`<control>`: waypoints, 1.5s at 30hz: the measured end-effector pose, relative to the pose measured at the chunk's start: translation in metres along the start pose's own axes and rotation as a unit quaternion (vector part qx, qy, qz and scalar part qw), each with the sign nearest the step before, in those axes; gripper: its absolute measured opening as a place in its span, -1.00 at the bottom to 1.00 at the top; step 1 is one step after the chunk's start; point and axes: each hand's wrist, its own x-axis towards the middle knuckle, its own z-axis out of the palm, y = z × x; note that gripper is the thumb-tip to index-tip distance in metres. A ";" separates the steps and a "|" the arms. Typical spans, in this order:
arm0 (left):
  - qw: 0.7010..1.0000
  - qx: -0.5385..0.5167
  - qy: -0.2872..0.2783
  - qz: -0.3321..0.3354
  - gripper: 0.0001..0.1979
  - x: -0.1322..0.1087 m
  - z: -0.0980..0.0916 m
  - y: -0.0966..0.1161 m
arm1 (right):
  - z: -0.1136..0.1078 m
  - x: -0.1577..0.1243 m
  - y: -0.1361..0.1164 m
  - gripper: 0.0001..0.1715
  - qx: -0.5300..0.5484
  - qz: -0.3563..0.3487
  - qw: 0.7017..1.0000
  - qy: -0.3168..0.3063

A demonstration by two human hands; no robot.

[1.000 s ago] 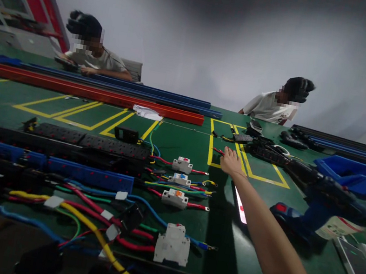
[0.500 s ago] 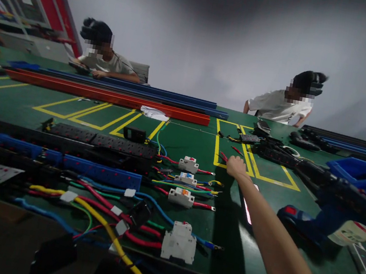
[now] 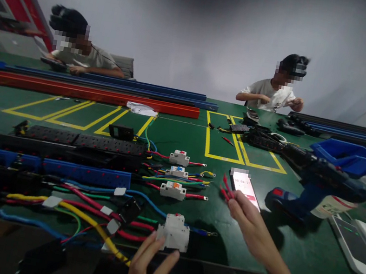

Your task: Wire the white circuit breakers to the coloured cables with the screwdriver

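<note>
My right hand [image 3: 243,216] is closed on a thin, red, forked item [image 3: 226,189], blurred, whose exact kind I cannot make out. Just beyond that hand lies a phone [image 3: 244,185] with a lit screen. At the bottom edge, my left hand [image 3: 149,268] has its fingers apart, fingertips at a white circuit breaker [image 3: 175,234]; whether they touch it is unclear. Thick red wires [image 3: 137,237] run into this breaker, and a yellow cable [image 3: 96,225] passes left of the hand. Farther back sit smaller breakers with orange [image 3: 172,190], blue [image 3: 177,171] and red [image 3: 179,157] switches.
Black and blue socket strips [image 3: 86,174] lie at left. A blue cordless drill [image 3: 315,188], a blue bin [image 3: 349,157] and a white device [image 3: 354,250] stand at right. Orange channels [image 3: 105,96] stretch across the back. Two people [image 3: 84,56] [image 3: 272,89] sit beyond the table.
My right hand has drawn back toward me from the yellow-taped area, now with the red item in it. My left hand has come into view by the large breaker. The right-hand co-worker has raised their hands.
</note>
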 end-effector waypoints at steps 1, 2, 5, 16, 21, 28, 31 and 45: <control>1.000 0.019 -0.019 0.007 -0.47 0.007 0.002 -0.003 | 0.006 -0.017 -0.002 -0.59 0.031 0.013 0.999 -0.025; 0.998 0.034 -0.045 0.012 -0.42 0.014 0.003 -0.005 | 0.012 -0.032 -0.003 -0.58 0.050 0.025 0.998 -0.042; 0.991 0.049 -0.126 0.008 -0.29 0.029 0.012 -0.010 | 0.032 -0.060 -0.006 -0.58 0.072 0.048 0.994 -0.074; 0.995 0.001 -0.095 -0.023 -0.38 0.012 0.036 -0.026 | 0.058 -0.074 0.007 -0.59 -0.009 0.049 0.997 -0.061; 1.000 -0.027 -0.011 -0.006 -0.38 0.007 0.041 -0.024 | 0.051 -0.070 0.004 -0.60 -0.017 0.035 0.995 -0.092; 0.996 -0.065 0.064 0.004 -0.35 0.001 0.048 -0.023 | 0.043 -0.066 -0.003 -0.66 -0.002 0.052 0.992 -0.118; 0.994 -0.065 0.085 0.010 -0.36 0.000 0.049 -0.024 | 0.044 -0.067 -0.003 -0.63 -0.004 0.061 0.991 -0.118; 0.992 -0.084 0.092 0.016 -0.37 0.000 0.048 -0.024 | 0.037 -0.061 -0.013 -0.72 0.024 0.065 0.989 -0.129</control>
